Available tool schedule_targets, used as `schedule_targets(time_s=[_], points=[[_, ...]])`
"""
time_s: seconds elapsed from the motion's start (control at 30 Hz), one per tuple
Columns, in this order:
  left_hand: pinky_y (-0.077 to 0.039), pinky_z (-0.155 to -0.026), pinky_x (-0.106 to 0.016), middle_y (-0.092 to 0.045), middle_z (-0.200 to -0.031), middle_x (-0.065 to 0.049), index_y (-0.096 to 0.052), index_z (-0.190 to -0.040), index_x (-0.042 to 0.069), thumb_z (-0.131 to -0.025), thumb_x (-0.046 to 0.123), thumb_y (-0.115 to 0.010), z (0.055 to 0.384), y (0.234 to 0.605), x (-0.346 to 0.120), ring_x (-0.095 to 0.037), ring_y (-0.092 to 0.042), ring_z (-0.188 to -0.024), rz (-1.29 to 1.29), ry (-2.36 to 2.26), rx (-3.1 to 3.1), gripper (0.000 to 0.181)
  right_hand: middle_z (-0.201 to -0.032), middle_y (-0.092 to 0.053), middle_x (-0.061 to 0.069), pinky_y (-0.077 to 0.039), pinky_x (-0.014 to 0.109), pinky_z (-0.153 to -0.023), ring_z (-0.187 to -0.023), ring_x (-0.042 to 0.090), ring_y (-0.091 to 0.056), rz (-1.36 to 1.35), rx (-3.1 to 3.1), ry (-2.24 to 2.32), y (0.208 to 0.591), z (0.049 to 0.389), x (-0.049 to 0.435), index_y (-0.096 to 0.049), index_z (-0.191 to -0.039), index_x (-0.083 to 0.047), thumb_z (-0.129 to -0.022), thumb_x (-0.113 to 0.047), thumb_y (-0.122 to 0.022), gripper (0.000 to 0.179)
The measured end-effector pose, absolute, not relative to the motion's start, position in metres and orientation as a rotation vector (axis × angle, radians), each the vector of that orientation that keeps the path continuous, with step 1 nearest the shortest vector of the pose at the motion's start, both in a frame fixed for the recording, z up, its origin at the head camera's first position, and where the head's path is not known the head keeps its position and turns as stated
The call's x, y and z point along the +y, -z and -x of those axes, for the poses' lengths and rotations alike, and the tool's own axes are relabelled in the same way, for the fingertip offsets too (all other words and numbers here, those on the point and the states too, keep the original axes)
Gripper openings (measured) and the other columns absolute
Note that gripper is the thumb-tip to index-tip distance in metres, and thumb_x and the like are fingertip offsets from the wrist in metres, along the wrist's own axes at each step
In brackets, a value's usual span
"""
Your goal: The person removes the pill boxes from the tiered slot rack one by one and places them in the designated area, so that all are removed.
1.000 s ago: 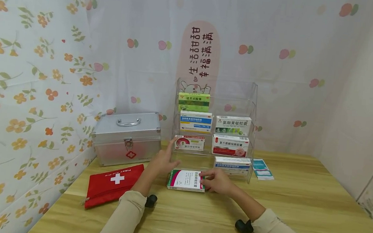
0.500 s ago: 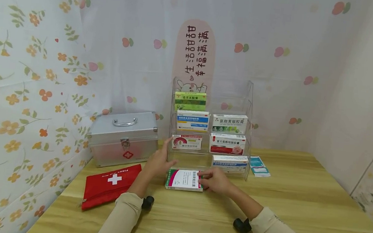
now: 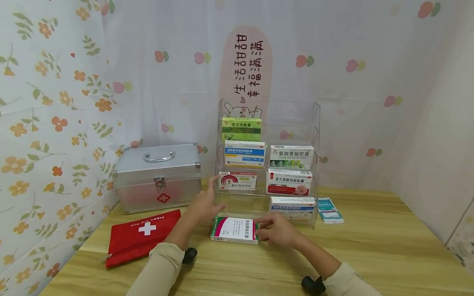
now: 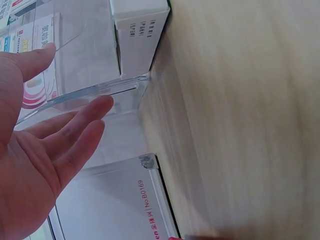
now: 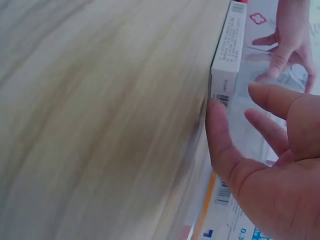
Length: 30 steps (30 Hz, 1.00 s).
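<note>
A white medicine box (image 3: 236, 229) with green and magenta ends lies at the foot of a clear stepped display rack (image 3: 316, 150). My right hand (image 3: 278, 230) is at the box's right end. In the right wrist view its thumb and fingers are spread, one fingertip at the end face (image 5: 222, 82). My left hand (image 3: 202, 206) is beside the rack's left side, fingers extended, near a red-and-white medicine box (image 3: 237, 181) on a lower tier. In the left wrist view, the left thumb and fingers are apart around the clear side panel; whether they touch it I cannot tell.
More medicine boxes stand on the rack, among them a green one (image 3: 241, 129) and a red-and-white one (image 3: 289, 183). A silver metal case (image 3: 158, 176) and a red first aid pouch (image 3: 142, 238) are at left. A teal-and-white packet (image 3: 330, 210) lies right of the rack.
The right fingertips have shifted slightly off the box's top toward its right end. The box looks slightly lower. The left hand stays beside the rack; the head view has shifted a little.
</note>
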<state>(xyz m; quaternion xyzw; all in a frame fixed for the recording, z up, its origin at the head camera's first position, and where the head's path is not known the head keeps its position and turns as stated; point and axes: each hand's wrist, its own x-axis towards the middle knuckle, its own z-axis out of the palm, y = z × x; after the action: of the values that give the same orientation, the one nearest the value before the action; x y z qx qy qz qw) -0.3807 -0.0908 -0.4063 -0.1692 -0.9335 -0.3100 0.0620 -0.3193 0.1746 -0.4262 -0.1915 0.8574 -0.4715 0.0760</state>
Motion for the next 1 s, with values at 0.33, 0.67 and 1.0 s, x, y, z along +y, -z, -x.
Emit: schedule_targets(time_s=[0.33, 0.67, 1.0], points=[[-0.047, -0.054, -0.034, -0.053, -0.062, -0.007, -0.006, -0.152, 0.021, -0.088, 0.025, -0.076, 0.383, 0.406, -0.088, -0.021, -0.053, -0.054, 0.512, 0.857, -2.842, 0.095, -0.117, -0.065, 0.022, -0.056, 0.04, -0.079, -0.099, 0.032, -0.066, 0.664, 2.776, 1.252, 0.412, 0.308, 0.198, -0.066, -0.12, 0.004, -0.089, -0.008, -0.071, 0.034], [-0.049, -0.059, -0.035, -0.054, -0.064, -0.008, -0.004, -0.151, 0.024, -0.089, 0.029, -0.075, 0.384, 0.404, -0.09, -0.022, -0.056, -0.058, 0.47, 0.839, -2.872, 0.095, -0.12, -0.065, 0.023, -0.058, 0.039, -0.076, -0.103, 0.038, -0.066, 0.59, 2.865, 1.323, 0.398, 0.293, 0.222, -0.067, -0.119, 0.004, -0.091, -0.006, -0.069, 0.03], [-0.051, -0.062, -0.038, -0.055, -0.065, -0.008, -0.003, -0.151, 0.025, -0.089, 0.03, -0.075, 0.382, 0.402, -0.09, -0.022, -0.057, -0.058, 0.483, 0.839, -2.879, 0.095, -0.12, -0.065, 0.024, -0.058, 0.033, -0.071, -0.095, 0.031, -0.07, 0.584, 2.933, 1.335, 0.401, 0.284, 0.239, -0.067, -0.119, 0.003, -0.092, -0.014, -0.071, 0.032]])
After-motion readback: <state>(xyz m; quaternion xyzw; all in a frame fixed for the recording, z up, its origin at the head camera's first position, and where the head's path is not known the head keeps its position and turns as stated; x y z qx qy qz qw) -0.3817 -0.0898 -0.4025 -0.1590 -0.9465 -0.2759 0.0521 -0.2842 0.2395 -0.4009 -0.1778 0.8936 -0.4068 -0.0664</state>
